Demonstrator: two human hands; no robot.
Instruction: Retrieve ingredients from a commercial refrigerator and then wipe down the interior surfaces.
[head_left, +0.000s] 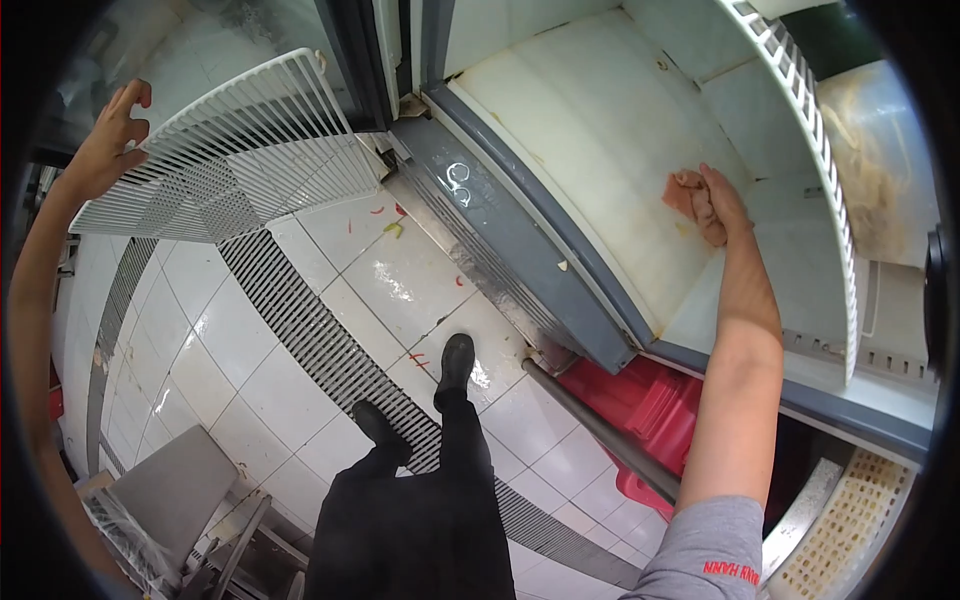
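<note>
My right hand (726, 201) presses a crumpled, pinkish-orange cloth (690, 196) against the stained white floor (570, 127) of an upright refrigerator cabinet. The cloth lies bunched under the palm and fingers. Far to the left, my left hand (112, 139) is raised with bent fingers at the upper edge of a white wire shelf (247, 142). Whether the fingers grip that edge is unclear. The shelf is tilted, outside the cabinet. Another white wire shelf (825, 165) is inside the cabinet, above and right of my right forearm.
A grey sill (510, 217) edges the cabinet. Below it are a red plastic container (645, 420) and a dark pole (600, 427). Food scraps (393, 229) dot the wet tiled floor (255, 322), crossed by a drain grate (315, 330). A clear bag (877, 157) rests on the inner shelf.
</note>
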